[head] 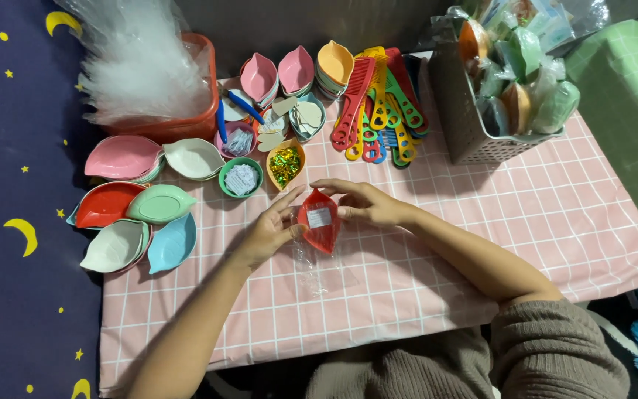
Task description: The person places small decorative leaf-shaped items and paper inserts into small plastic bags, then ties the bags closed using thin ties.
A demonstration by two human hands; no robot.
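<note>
My left hand (269, 230) and my right hand (363, 202) both hold a small red leaf-shaped dish (319, 224) over the pink checked tablecloth (481, 222). A small white paper slip lies inside the dish. A clear plastic bag (317, 267) hangs around and below the dish, toward me. The left fingers grip the dish's left rim, the right fingers its upper right rim.
Leaf-shaped dishes (138, 214) in pink, white, red, green and blue lie stacked at the left. Small bowls of paper slips (241, 178) and gold-green bits (285, 167) sit just behind my hands. Coloured combs (378, 111), a grey basket (481, 111) of wrapped items and an orange basket (179, 127) of clear bags stand at the back.
</note>
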